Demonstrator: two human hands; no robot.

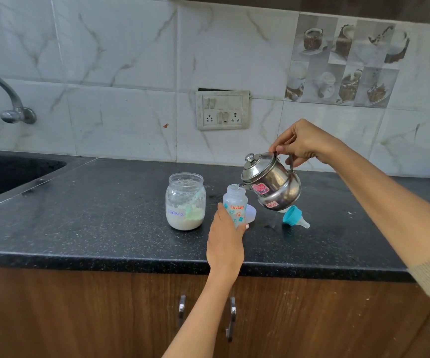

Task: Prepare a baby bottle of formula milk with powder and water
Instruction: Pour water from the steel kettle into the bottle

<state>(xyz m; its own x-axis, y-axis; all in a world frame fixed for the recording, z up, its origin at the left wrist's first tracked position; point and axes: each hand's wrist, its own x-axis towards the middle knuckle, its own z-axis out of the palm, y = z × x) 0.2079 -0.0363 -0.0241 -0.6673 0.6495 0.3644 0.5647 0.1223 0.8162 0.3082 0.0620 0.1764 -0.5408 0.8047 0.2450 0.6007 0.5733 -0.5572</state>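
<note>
My left hand [224, 239] grips the lower part of a clear baby bottle [235, 202] with orange lettering, upright on the black counter [92, 223]. My right hand [303, 143] holds a small steel kettle [273, 183] by its handle, tilted left, its spout at the bottle's open mouth. An open glass jar [185, 201] labelled formula stands left of the bottle, with white powder at the bottom and a pale green scoop inside. The teal ring with its teat [295, 217] lies on its side to the right. A clear cap [250, 213] sits behind the bottle.
A dark sink [7, 174] is set into the counter at the far left, with a metal tap [12, 109] on the tiled wall above it. A switch and socket plate [223, 109] is on the wall. Wooden cabinet doors with metal handles [232, 319] are below the counter edge.
</note>
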